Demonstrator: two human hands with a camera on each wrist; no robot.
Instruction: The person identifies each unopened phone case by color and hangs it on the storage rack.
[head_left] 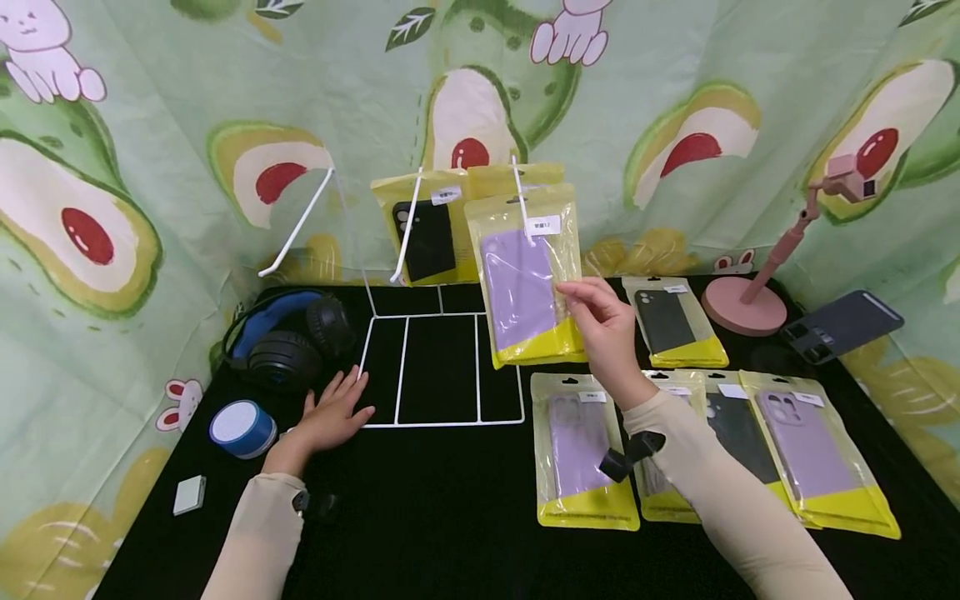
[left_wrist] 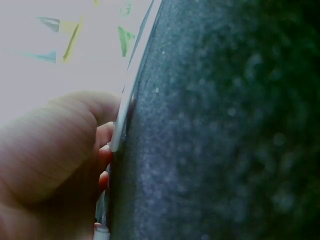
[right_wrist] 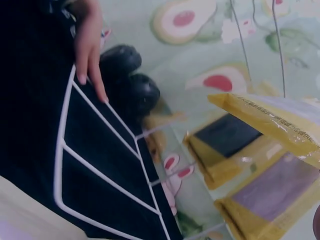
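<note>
My right hand (head_left: pixel 602 321) pinches the right edge of a clear-and-yellow pouch holding a purple phone case (head_left: pixel 517 283). That pouch is upright at the right prong (head_left: pixel 522 204) of a white wire display rack (head_left: pixel 442 425), its top overlapping the prong. Behind it is another pouch, mostly hidden; in the right wrist view a purple case (right_wrist: pixel 272 187) shows in it. A pouch with a black phone case (head_left: pixel 425 237) hangs at the middle prong. The left prong (head_left: pixel 296 223) is bare. My left hand (head_left: pixel 333 412) rests, fingers spread, at the rack base's left side.
Several packaged cases lie on the black table at right, including a purple one (head_left: pixel 806 442) and a black one (head_left: pixel 663 321). Beyond them are a pink stand (head_left: pixel 746 304) and a phone (head_left: pixel 843 325). At left lie headphones (head_left: pixel 288 337), a blue round container (head_left: pixel 243 429) and a small white box (head_left: pixel 189 495).
</note>
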